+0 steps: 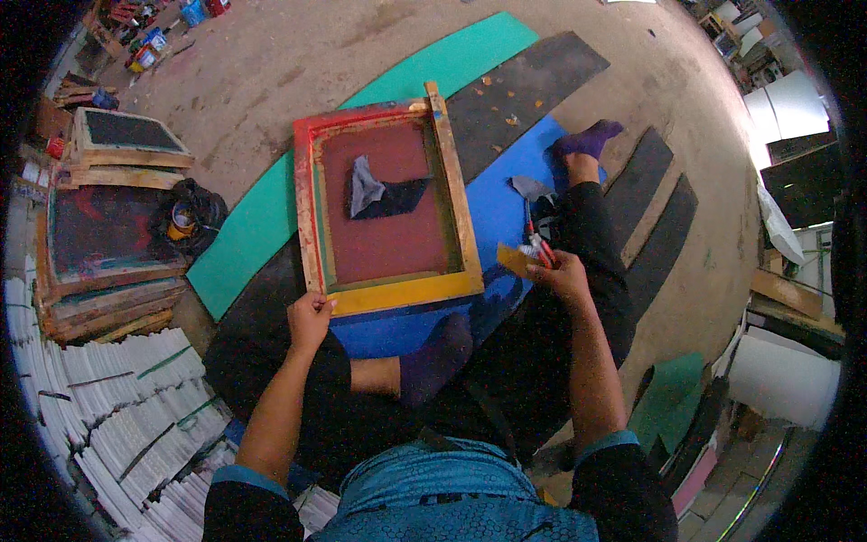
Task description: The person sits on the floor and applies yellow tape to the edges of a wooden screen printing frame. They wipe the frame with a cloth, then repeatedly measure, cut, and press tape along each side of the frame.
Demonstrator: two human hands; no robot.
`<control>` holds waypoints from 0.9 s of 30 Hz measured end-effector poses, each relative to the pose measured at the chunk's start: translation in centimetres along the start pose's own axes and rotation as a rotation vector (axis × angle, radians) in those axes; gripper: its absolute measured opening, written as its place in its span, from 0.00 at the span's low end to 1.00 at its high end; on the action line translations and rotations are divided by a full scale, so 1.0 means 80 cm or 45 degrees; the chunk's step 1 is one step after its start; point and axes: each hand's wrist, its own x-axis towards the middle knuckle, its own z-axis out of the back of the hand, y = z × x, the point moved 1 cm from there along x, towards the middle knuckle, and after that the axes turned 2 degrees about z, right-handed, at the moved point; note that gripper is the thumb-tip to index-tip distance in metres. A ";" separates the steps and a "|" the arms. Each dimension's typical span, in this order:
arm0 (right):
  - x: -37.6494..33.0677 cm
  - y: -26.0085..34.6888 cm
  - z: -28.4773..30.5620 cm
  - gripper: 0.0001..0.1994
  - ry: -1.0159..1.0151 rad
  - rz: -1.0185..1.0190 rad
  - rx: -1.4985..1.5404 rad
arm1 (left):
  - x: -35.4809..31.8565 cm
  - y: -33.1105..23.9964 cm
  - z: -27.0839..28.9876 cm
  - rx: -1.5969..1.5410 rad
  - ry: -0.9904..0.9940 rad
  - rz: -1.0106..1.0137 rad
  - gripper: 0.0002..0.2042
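A wooden screen-printing frame (465, 221) with reddish mesh and red and yellow painted sides rests in front of me, over a blue mat. At its near left corner, my left hand (310, 322) pinches the wood. A crumpled grey-and-black cloth (388, 194) lies on the mesh. To the right of the frame, my right hand (566, 275) is closed around a small red-handled tool (542, 249), its exact kind unclear. A flat yellow-brown piece (516, 262) sticks out beside the fingers; whether they grip it too I cannot tell.
Green (433, 59), dark and blue mats (495, 203) lie under and around my legs. More framed screens (113, 221) and a black bag (191, 217) with a can are at left, above bundled paper stacks (135, 397). A white roll (784, 375) is at right.
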 end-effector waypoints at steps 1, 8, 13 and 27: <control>0.002 0.008 0.003 0.21 -0.001 0.089 -0.026 | 0.000 0.001 0.000 -0.018 0.010 0.014 0.11; 0.060 0.080 -0.062 0.26 -0.441 0.392 0.032 | 0.001 0.008 0.003 0.009 0.010 -0.005 0.11; 0.118 0.055 -0.093 0.24 -0.560 0.467 0.167 | 0.003 0.013 -0.005 -0.091 0.026 -0.051 0.11; 0.035 0.088 -0.159 0.20 0.026 1.239 -0.392 | -0.012 -0.059 0.055 -0.184 0.003 -0.380 0.09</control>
